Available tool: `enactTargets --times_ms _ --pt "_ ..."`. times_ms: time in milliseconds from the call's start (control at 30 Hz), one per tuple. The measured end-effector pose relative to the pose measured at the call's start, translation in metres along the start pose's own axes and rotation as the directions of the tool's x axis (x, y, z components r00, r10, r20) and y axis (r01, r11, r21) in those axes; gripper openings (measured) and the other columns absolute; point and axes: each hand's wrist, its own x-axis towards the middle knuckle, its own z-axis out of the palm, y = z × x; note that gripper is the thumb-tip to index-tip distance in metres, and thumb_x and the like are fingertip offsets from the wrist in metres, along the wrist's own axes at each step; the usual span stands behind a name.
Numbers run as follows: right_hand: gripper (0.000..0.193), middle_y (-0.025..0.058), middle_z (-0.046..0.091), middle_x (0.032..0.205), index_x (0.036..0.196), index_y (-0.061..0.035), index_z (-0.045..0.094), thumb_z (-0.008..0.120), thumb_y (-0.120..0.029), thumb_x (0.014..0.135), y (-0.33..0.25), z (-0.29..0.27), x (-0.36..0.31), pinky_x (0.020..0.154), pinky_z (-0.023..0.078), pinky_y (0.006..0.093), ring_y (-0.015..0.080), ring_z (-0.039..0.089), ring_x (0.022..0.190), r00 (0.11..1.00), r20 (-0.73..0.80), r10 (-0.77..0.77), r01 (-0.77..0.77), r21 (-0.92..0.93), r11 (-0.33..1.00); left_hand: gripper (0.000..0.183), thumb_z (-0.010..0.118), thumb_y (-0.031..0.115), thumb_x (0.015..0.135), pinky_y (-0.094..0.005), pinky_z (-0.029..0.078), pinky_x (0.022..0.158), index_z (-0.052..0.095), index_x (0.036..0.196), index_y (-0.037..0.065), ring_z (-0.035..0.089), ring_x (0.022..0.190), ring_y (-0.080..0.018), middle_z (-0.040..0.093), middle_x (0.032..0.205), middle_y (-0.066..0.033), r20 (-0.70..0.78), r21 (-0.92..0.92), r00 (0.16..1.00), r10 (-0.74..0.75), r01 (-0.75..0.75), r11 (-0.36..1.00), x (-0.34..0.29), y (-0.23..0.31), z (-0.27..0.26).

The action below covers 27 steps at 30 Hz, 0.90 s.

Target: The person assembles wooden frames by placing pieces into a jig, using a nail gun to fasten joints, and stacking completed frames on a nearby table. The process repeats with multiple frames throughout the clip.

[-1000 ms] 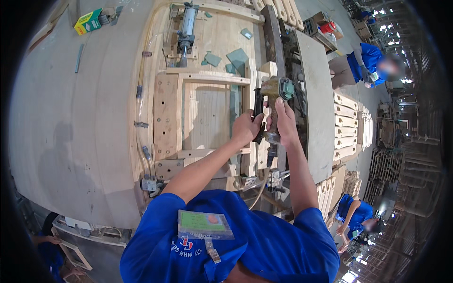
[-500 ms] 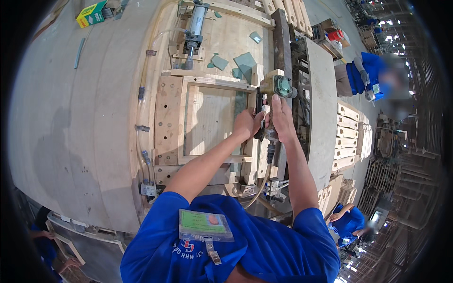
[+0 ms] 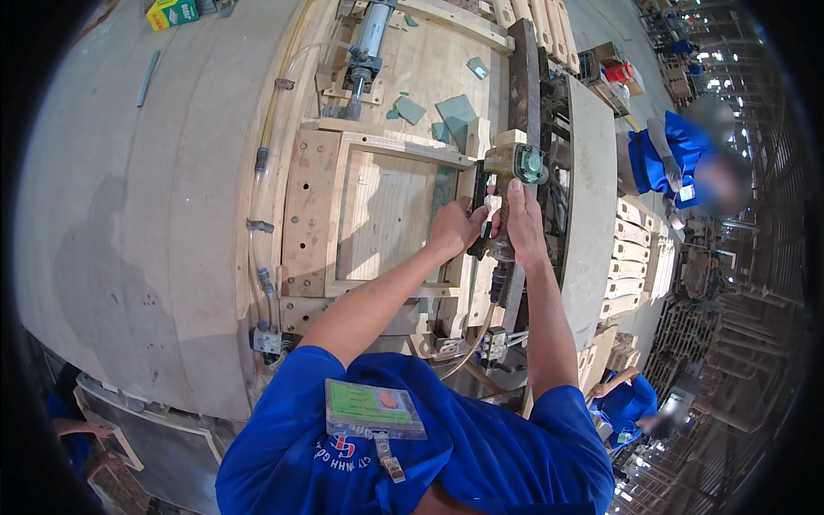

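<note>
My right hand (image 3: 524,225) is wrapped round the body of a pneumatic nail gun (image 3: 525,161) with a green cap, and a hose runs from its lower end. My left hand (image 3: 455,230) is closed at the gun's dark magazine (image 3: 481,206); its fingertips are partly hidden there. Under my left forearm lies a rectangular wooden frame (image 3: 345,197), set in a wooden jig (image 3: 305,215). The gun is at the frame's right side, over the jig's right-hand rail.
A pneumatic cylinder (image 3: 371,39) and green scraps (image 3: 457,112) lie beyond the frame. A yellow-green box (image 3: 172,13) rests on the worktable (image 3: 137,240) at far left. Curved wooden parts (image 3: 631,249) are stacked at right. Co-workers in blue (image 3: 674,154) stand farther right and lower left.
The view has shifted slightly, so the jig and bench sit a little lower and to the right. Both hands stay on the nail gun, with the left fingers a little differently placed at the magazine.
</note>
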Motion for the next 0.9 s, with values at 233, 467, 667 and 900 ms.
enactTargets --times_ms 233,467,667,900 --pt "0.046 0.0045 0.063 0.082 0.119 -0.0005 0.061 0.051 -0.046 0.116 -0.016 -0.014 -0.004 0.052 0.051 0.0304 0.0111 0.059 0.059 0.992 0.127 -0.002 -0.004 0.048 0.999 0.045 0.072 0.044 0.101 -0.0457 0.055 0.069 0.071 0.096 -0.001 0.075 0.077 -0.0359 0.075 0.082 -0.021 0.013 -0.074 1.0 -0.002 0.003 0.997 -0.012 0.014 -0.009" --pt "0.036 0.0145 0.075 0.088 0.12 0.0052 0.064 0.076 -0.015 0.094 -0.06 0.017 0.024 0.074 0.059 0.0366 0.0219 0.074 0.077 0.91 0.394 -0.128 0.269 -0.327 0.906 0.047 0.07 0.045 0.098 -0.0472 0.056 0.075 0.069 0.104 -0.001 0.074 0.084 -0.0403 0.075 0.089 -0.023 -0.278 -0.168 0.959 -0.054 0.006 0.986 -0.018 0.02 -0.048" --pt "0.043 0.0263 0.077 0.101 0.117 0.0052 0.07 0.085 -0.024 0.089 -0.097 0.106 0.051 0.089 0.057 0.0474 0.0439 0.074 0.098 0.709 0.584 -0.396 0.686 -0.442 0.577 0.038 0.065 0.03 0.102 -0.0456 0.058 0.083 0.069 0.113 -0.006 0.076 0.093 -0.0377 0.078 0.096 -0.0234 -0.467 -0.381 0.866 -0.181 -0.012 0.925 0.013 -0.009 -0.086" --pt "0.04 0.0307 0.074 0.099 0.114 0.0075 0.067 0.082 -0.021 0.089 -0.109 0.127 0.065 0.088 0.057 0.0503 0.0509 0.07 0.101 0.661 0.679 -0.319 0.734 -0.498 0.463 0.038 0.065 0.026 0.103 -0.0429 0.057 0.089 0.071 0.119 -0.008 0.077 0.103 -0.0324 0.079 0.108 -0.0245 -0.433 -0.465 0.871 -0.233 0.005 0.885 0.021 -0.014 -0.103"
